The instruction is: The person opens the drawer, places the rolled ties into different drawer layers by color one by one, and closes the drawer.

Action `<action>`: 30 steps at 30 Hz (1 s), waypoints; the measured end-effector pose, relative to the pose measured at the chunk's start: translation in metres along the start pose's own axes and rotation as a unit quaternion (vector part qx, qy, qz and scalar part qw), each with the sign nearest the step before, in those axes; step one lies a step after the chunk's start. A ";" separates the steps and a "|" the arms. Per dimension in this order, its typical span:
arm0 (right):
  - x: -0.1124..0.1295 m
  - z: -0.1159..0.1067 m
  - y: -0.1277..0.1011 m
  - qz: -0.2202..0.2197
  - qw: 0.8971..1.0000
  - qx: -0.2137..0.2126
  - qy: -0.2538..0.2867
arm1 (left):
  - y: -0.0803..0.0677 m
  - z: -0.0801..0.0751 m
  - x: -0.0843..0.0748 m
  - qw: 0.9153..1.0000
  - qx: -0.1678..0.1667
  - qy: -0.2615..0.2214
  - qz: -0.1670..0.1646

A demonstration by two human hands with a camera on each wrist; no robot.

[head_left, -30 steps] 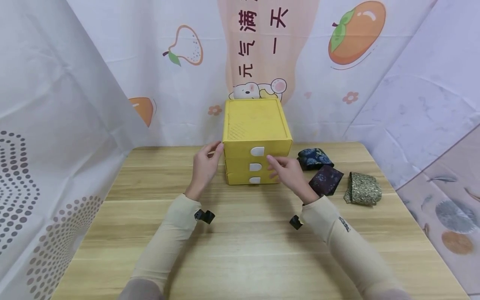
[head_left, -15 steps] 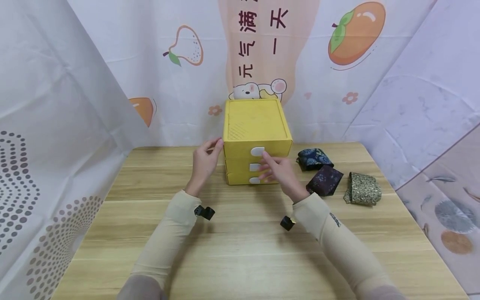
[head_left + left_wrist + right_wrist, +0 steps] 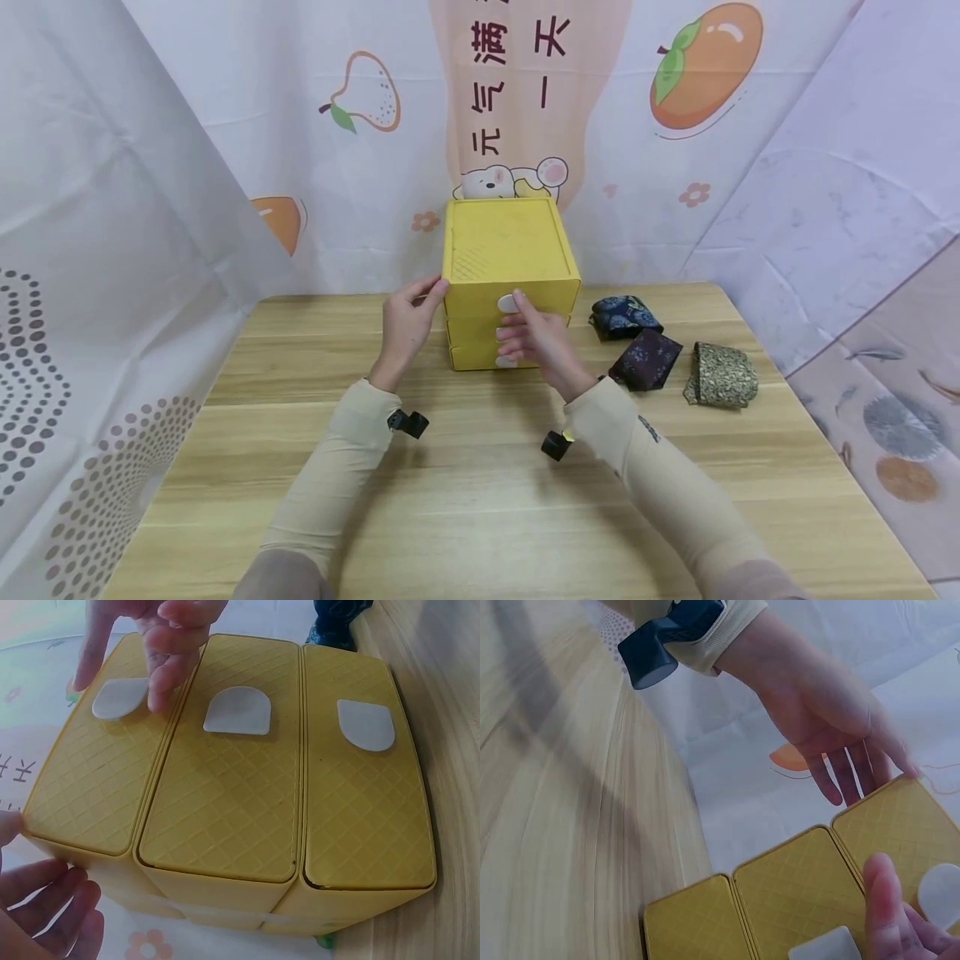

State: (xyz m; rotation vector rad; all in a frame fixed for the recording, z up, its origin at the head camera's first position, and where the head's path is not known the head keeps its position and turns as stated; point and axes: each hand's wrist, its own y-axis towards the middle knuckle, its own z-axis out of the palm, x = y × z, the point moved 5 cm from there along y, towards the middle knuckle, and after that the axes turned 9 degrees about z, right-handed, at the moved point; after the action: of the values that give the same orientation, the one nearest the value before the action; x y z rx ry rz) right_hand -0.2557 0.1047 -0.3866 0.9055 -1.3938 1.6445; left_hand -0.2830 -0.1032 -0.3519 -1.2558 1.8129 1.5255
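Note:
A yellow three-drawer box (image 3: 517, 237) stands at the back of the table, its drawers shut. Each front has a white tab handle (image 3: 238, 711). At the box's front left edge is my left hand (image 3: 405, 325), thumb on the upper corner. Its other fingers (image 3: 64, 900) lie loosely along the side, as the left wrist view shows. My right hand (image 3: 546, 342) is in front of the drawers, its thumb by the top handle (image 3: 507, 303). Its fingers are spread and grip nothing; whether the fingertips touch the top drawer cannot be told.
Right of the box lie three folded patterned cloths: a dark blue one (image 3: 626, 317), a dark purple one (image 3: 648, 360) and a green one (image 3: 723, 375). A printed curtain (image 3: 360, 167) hangs behind the wooden table (image 3: 465, 508).
My right hand has moved left across the drawer fronts, from beside the handles to the top handle. My left hand has stayed at the box's left edge. The view has shifted slightly.

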 end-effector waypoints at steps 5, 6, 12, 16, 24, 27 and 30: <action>0.000 0.001 0.002 0.005 0.999 -0.019 0.030 | 0.000 0.000 -0.003 1.000 -0.001 0.011 0.006; 0.000 0.001 0.003 0.005 0.999 -0.022 0.036 | 0.000 0.000 -0.003 1.000 -0.001 0.013 0.007; 0.001 0.002 0.003 0.000 0.998 -0.028 0.060 | 0.000 -0.001 -0.003 1.000 0.003 0.011 0.003; 0.001 0.002 0.003 -0.003 0.998 -0.026 0.057 | 0.001 -0.001 -0.001 1.000 0.013 0.001 -0.006; -0.001 0.001 0.001 -0.006 0.998 -0.025 0.052 | 0.001 -0.001 -0.003 0.999 0.032 0.000 -0.027; 0.000 0.001 0.000 -0.007 0.999 -0.022 0.047 | 0.002 -0.002 -0.004 0.999 0.035 -0.008 -0.041; 0.001 0.000 0.000 -0.009 0.999 -0.019 0.040 | 0.003 -0.003 -0.006 0.998 0.038 -0.013 -0.054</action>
State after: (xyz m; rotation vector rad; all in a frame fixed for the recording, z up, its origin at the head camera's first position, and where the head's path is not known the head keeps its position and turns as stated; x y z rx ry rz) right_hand -0.2562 0.1044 -0.3860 0.8214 -1.3536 1.6178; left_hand -0.2818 -0.1041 -0.3446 -1.2709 1.7418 1.3944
